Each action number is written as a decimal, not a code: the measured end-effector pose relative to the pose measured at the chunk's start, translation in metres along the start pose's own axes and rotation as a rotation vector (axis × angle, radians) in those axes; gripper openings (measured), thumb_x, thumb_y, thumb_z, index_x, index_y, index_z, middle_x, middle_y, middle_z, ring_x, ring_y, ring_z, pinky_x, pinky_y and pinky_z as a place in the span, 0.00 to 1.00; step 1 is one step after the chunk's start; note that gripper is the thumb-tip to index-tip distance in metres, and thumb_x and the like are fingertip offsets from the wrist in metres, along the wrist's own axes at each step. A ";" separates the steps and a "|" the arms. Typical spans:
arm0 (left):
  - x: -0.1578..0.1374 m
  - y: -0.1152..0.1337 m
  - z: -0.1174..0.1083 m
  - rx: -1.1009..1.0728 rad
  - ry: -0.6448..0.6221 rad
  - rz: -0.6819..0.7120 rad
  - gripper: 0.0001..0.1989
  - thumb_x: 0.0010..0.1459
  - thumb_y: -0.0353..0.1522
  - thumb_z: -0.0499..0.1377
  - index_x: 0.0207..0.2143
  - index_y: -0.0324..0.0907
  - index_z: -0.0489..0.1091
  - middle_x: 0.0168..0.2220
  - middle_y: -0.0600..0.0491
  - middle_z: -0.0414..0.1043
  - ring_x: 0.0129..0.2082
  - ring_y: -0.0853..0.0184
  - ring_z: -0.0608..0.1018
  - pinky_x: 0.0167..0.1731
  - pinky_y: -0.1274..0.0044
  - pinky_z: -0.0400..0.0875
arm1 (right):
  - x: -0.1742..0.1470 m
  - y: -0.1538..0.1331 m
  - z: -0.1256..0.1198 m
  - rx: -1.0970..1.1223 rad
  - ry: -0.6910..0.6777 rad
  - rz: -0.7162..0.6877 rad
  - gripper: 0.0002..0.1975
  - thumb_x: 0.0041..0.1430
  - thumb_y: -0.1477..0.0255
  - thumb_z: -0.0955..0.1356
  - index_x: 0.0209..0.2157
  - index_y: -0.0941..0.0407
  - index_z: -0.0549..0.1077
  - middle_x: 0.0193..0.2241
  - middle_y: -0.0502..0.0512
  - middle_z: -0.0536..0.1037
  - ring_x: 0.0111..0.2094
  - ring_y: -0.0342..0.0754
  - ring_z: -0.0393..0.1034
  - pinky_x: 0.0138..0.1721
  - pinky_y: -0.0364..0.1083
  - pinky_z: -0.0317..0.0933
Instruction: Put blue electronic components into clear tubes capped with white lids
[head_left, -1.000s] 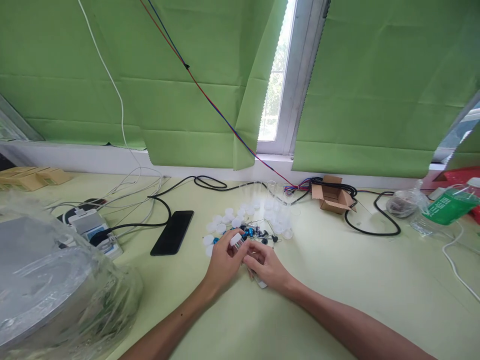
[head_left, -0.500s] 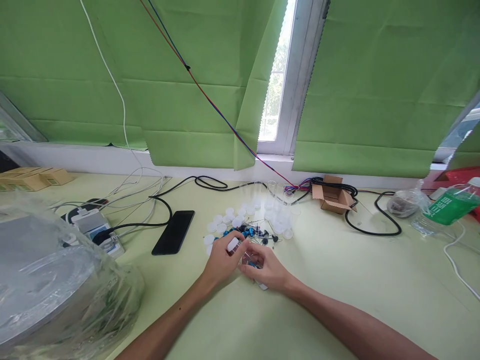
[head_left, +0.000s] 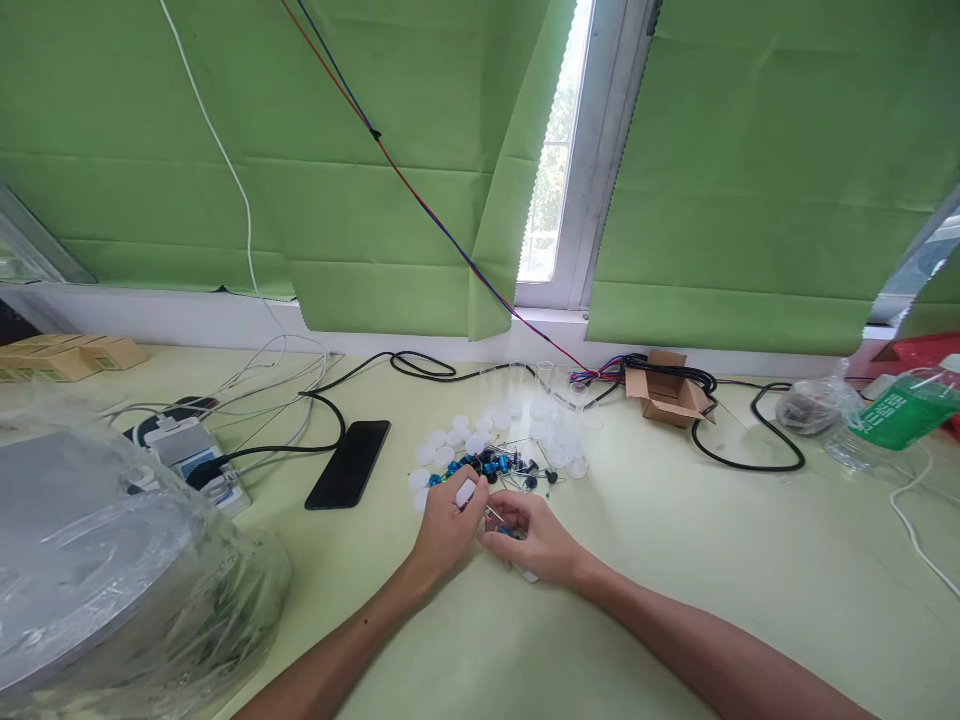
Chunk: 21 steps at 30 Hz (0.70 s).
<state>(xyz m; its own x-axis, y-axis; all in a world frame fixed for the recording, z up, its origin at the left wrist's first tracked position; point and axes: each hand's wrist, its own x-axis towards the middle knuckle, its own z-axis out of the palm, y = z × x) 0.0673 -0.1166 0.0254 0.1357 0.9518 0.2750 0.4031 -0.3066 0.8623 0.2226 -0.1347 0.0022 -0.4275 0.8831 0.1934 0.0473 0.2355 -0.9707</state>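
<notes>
My left hand [head_left: 448, 515] is closed, with a white plastic cap [head_left: 465, 492] between its thumb and fingers. A thin metal lead [head_left: 495, 514] shows between the two hands; I cannot tell what holds it. My right hand [head_left: 536, 540] is wrapped round a small clear tube [head_left: 504, 527] lying tilted, with blue parts inside and a white end [head_left: 529, 575] below the palm. Just beyond my fingers lies a pile of blue and black components with wire leads [head_left: 504, 465]. White round caps [head_left: 444, 456] lie to its left, and clear tubes [head_left: 538, 405] stand behind it.
A black phone [head_left: 349, 465] lies left of the pile. Further left are a power strip [head_left: 199, 455] with cables and a plastic-wrapped bulky item [head_left: 112, 560]. An open cardboard box [head_left: 667, 400], a black cable [head_left: 757, 465] and a green-labelled bottle [head_left: 896, 415] are on the right.
My left hand has shifted slightly away from my right hand, so the gap between the fingertips is wider and the metal lead shows more. My right hand is nearly still.
</notes>
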 end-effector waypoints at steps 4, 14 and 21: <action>-0.001 0.001 0.000 0.012 0.005 -0.016 0.15 0.61 0.40 0.52 0.23 0.43 0.59 0.19 0.61 0.55 0.20 0.72 0.59 0.22 0.79 0.54 | -0.001 -0.002 0.000 0.004 -0.001 0.019 0.14 0.54 0.75 0.69 0.44 0.57 0.75 0.29 0.48 0.72 0.26 0.40 0.63 0.27 0.40 0.58; -0.003 -0.001 -0.002 0.052 -0.012 0.012 0.14 0.61 0.38 0.50 0.24 0.43 0.59 0.18 0.61 0.55 0.20 0.72 0.59 0.21 0.79 0.54 | -0.002 -0.003 0.000 0.002 -0.013 0.019 0.12 0.53 0.74 0.69 0.41 0.57 0.75 0.28 0.48 0.72 0.25 0.40 0.63 0.29 0.41 0.59; -0.006 0.000 -0.002 0.063 -0.029 0.011 0.14 0.61 0.38 0.50 0.24 0.43 0.59 0.18 0.61 0.55 0.19 0.72 0.58 0.20 0.79 0.52 | -0.003 -0.002 0.001 0.022 -0.020 0.021 0.11 0.53 0.73 0.70 0.40 0.58 0.75 0.27 0.48 0.71 0.24 0.39 0.62 0.25 0.39 0.56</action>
<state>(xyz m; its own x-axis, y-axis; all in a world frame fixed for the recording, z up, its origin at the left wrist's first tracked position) 0.0646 -0.1221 0.0246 0.1659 0.9483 0.2707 0.4577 -0.3172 0.8306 0.2231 -0.1379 0.0033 -0.4444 0.8795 0.1702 0.0371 0.2080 -0.9774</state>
